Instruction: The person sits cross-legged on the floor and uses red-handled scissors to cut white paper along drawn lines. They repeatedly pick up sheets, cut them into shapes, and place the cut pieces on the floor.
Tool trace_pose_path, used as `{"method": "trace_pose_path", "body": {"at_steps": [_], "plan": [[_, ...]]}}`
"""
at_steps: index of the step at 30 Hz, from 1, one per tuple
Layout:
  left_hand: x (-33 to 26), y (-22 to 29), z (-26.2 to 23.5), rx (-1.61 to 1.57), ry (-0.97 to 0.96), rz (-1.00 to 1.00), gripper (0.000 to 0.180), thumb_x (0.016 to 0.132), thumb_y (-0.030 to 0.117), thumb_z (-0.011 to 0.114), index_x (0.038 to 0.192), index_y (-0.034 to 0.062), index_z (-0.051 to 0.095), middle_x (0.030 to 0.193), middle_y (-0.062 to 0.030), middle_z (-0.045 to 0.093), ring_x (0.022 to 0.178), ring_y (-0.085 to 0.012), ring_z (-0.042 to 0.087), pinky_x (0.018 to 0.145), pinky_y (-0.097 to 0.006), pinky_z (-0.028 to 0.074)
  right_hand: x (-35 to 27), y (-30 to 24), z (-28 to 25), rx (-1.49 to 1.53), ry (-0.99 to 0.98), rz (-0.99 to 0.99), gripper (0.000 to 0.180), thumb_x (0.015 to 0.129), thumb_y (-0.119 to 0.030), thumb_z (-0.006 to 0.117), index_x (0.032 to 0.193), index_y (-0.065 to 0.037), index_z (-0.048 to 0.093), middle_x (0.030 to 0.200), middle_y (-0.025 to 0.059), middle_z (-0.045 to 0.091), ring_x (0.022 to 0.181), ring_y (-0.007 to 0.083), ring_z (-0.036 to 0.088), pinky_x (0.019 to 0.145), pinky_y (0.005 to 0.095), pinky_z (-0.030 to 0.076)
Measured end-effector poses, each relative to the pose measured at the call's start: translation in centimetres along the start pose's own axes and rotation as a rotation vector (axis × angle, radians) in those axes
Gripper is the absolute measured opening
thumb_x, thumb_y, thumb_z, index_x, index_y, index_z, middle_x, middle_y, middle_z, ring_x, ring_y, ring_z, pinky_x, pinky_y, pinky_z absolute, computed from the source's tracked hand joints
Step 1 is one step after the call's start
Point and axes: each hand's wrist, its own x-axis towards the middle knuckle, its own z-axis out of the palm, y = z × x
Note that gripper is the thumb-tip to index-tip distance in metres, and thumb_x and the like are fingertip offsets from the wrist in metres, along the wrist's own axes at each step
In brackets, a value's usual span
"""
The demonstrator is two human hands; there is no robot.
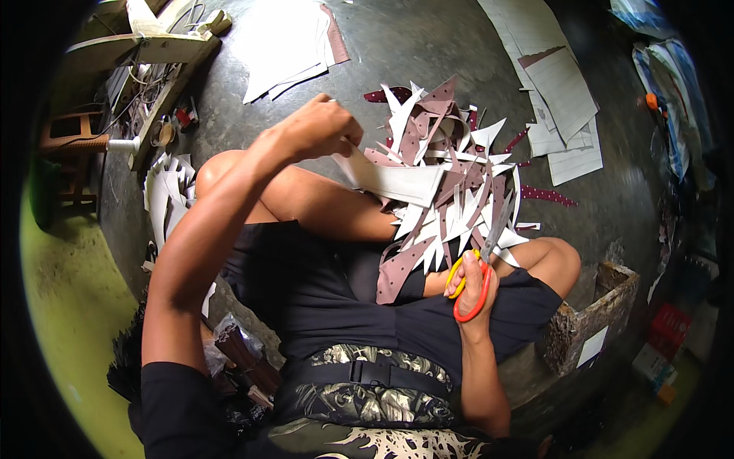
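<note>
Floor, dark grey, smooth and scuffed, beneath the heap of offcuts and all round it. Far left of the heap: lime-green wall; then bundle of pale cut pieces; pale wooden frame with loose cables about it. Beyond the heap, to its left: white sheets, brightly lit, mauve edge showing. Beyond the heap, to its right: overlapping pale sheets, flat on the floor. Farther right of the heap: weathered open-topped box, brown and grey; red carton; blue-and-white plastic bags. Left hand, just left of the heap: fingers clenched on one end of a pale strip, straight-edged, far end over the heap. Heap itself, against crossed bare legs: loose tangle of narrow pointed slivers, white, dotted mauve and dotted maroon, some curled, maroon ends straying rightward. Right hand, at the heap's near right edge: grasping scissors, one loop yellow, one red, grey blades pointing away along the heap.
</note>
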Motion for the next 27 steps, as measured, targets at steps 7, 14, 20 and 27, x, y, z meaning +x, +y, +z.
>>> {"method": "trace_pose_path", "body": {"at_steps": [7, 14, 20, 27], "plan": [[-7.9, 4.0, -3.7, -1.174, 0.208, -0.088, 0.023, 0.095, 0.015, 0.078, 0.112, 0.0012, 0.069, 0.097, -0.0055, 0.074, 0.087, -0.0146, 0.070, 0.082, -0.031, 0.056, -0.7, -0.6, 0.3, -0.024, -0.039, -0.036, 0.041, 0.104, -0.035, 0.064, 0.080, -0.003, 0.056, 0.064, 0.0045, 0.054, 0.055, 0.0130, 0.055, 0.053, 0.0279, 0.047], [-7.0, 14.4, 2.6, -1.973, 0.359, -0.099, 0.042, 0.093, 0.004, 0.078, 0.130, 0.0030, 0.058, 0.110, -0.0039, 0.072, 0.095, -0.0101, 0.071, 0.078, -0.025, 0.059, -2.9, -4.9, 4.7, 0.305, -0.276, -0.259, 0.044, 0.099, -0.021, 0.071, 0.129, 0.004, 0.051, 0.119, 0.0135, 0.064, 0.107, 0.0185, 0.063, 0.098, 0.0360, 0.050], [-6.6, 18.0, 3.0, -2.037, 0.393, -0.072, 0.058, 0.092, 0.004, 0.080, 0.143, -0.0011, 0.053, 0.116, -0.0079, 0.072, 0.105, -0.0179, 0.070, 0.095, -0.034, 0.057, -1.8, -9.1, 5.2, 0.273, -0.177, -0.224, 0.033, 0.098, -0.005, 0.071, 0.126, 0.006, 0.057, 0.115, 0.0127, 0.070, 0.105, 0.0158, 0.069, 0.096, 0.0302, 0.054], [-5.8, 16.9, 3.0, -1.747, 0.477, -0.109, 0.038, 0.093, 0.008, 0.082, 0.126, -0.0015, 0.067, 0.112, -0.0067, 0.073, 0.101, -0.0145, 0.069, 0.087, -0.032, 0.058, -2.3, -7.7, 2.8, 0.082, -0.223, -0.175, 0.021, 0.100, -0.018, 0.072, 0.100, -0.001, 0.059, 0.080, 0.0008, 0.061, 0.071, 0.0071, 0.056, 0.063, 0.0259, 0.047]]}}
